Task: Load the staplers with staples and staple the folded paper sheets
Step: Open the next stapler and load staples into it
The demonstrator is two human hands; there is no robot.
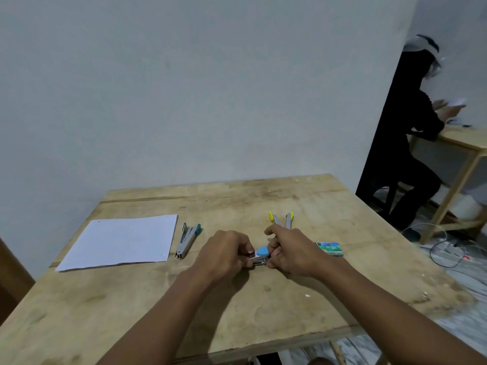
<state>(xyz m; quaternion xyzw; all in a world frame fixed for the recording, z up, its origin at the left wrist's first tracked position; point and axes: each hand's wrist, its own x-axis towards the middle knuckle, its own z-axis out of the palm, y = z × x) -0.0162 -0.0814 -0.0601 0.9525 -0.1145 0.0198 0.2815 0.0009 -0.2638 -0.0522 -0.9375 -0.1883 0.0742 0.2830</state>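
Observation:
Both my hands meet at the middle of the wooden table (237,299) around a small stapler with a light-blue cap (261,252). My left hand (226,252) grips its left end, my right hand (290,252) its right end, and fingers hide most of its metal body. A teal stapler (187,239) lies opened flat to the left. Just beyond my right hand a yellow stapler (282,219) lies opened in a V. A stack of white paper sheets (121,241) rests at the far left. A green staple box (330,249) sits right of my right hand.
A plain wall stands right behind the table. At the right a person in dark clothes sits at another wooden table (463,146). Cables (445,248) lie on the floor beyond my table's right edge.

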